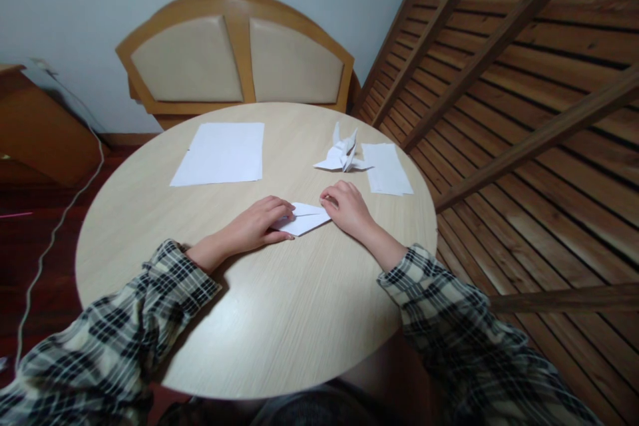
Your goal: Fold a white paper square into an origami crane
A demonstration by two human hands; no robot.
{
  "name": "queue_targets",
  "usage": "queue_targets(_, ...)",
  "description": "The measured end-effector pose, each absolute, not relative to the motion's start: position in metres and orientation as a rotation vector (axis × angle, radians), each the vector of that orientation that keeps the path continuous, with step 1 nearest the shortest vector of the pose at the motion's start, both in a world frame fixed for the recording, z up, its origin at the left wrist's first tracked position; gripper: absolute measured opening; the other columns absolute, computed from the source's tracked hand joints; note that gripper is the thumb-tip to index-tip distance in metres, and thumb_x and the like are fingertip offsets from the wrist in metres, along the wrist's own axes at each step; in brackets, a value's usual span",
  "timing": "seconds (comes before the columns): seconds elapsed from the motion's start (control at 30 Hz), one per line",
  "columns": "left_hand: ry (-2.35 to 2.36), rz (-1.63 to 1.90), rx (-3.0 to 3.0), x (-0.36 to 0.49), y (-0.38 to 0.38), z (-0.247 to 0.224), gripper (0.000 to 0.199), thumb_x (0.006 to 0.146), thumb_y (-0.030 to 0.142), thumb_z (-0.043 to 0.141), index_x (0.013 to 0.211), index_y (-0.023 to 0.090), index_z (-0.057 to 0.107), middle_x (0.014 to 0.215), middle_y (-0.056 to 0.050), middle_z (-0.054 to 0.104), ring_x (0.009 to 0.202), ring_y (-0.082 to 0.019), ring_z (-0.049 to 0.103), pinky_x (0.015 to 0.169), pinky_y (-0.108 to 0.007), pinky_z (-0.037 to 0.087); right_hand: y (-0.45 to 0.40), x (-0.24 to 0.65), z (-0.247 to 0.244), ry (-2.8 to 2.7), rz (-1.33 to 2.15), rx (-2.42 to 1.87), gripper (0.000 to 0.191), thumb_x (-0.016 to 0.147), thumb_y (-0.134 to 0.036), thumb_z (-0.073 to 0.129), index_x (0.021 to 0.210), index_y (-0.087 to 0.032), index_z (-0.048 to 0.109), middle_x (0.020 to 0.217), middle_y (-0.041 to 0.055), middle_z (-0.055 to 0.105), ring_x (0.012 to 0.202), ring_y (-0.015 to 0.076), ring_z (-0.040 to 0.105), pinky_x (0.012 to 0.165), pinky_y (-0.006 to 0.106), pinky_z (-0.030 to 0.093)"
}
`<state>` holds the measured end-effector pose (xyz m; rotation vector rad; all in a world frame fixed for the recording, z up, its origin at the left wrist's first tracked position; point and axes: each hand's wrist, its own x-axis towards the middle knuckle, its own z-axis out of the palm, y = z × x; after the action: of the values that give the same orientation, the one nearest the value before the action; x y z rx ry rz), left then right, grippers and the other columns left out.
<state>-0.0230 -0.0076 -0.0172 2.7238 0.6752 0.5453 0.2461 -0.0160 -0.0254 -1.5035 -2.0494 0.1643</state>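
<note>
A white sheet of paper folded into a pointed kite shape (305, 221) lies on the round table, with a crease line running along its middle. My left hand (259, 221) holds its left end, fingers curled over the top and thumb along the near edge. At the opposite end, my right hand (349, 208) is closed in a pinch at the narrow right tip; the fingertips partly hide that corner. Just beyond my right hand stand folded white paper cranes (342, 152), close together so that their exact number is unclear.
Larger white paper sheets (224, 153) lie at the table's back left. Smaller paper pieces (387, 170) rest near the right edge of the pale round table (259, 319). Behind it is a padded wooden headboard (239, 53); slatted wood (524, 126) rises on the right. A white cable (64, 213) trails at left.
</note>
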Motion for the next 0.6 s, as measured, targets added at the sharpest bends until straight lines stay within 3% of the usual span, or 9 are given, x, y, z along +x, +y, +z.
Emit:
queue_targets(0.1, 0.674, 0.548, 2.725, -0.023, -0.006, -0.018, 0.039, 0.097, 0.053, 0.059, 0.114, 0.018, 0.059, 0.122, -0.014, 0.065, 0.113, -0.029, 0.058, 0.096, -0.044, 0.050, -0.021, 0.245, -0.021, -2.054, 0.135, -1.358, 0.010, 0.092, -0.020, 0.061, 0.091, -0.023, 0.070, 0.095, 0.0068, 0.061, 0.099, 0.0250, 0.054, 0.091, 0.040, 0.041)
queue_targets(0.3, 0.668, 0.543, 2.708, -0.022, -0.007, -0.016, 0.037, 0.097, 0.052, 0.059, 0.112, 0.018, 0.061, 0.119, -0.013, 0.067, 0.110, -0.028, 0.059, 0.094, -0.043, 0.050, -0.033, 0.237, -0.010, -2.271, 0.415, -1.000, 0.011, 0.095, -0.024, 0.062, 0.098, -0.022, 0.072, 0.099, 0.0057, 0.063, 0.099, 0.0208, 0.058, 0.092, 0.038, 0.045)
queue_targets(0.6, 0.693, 0.592, 2.638, -0.022, -0.009, -0.011, 0.032, 0.099, 0.048, 0.058, 0.107, 0.018, 0.067, 0.106, -0.011, 0.071, 0.100, -0.025, 0.064, 0.088, -0.039, 0.052, -0.032, 0.236, -0.014, -2.403, 0.600, -1.020, 0.030, 0.082, -0.039, 0.081, 0.106, -0.023, 0.074, 0.107, 0.0069, 0.065, 0.104, 0.0228, 0.058, 0.094, 0.039, 0.044)
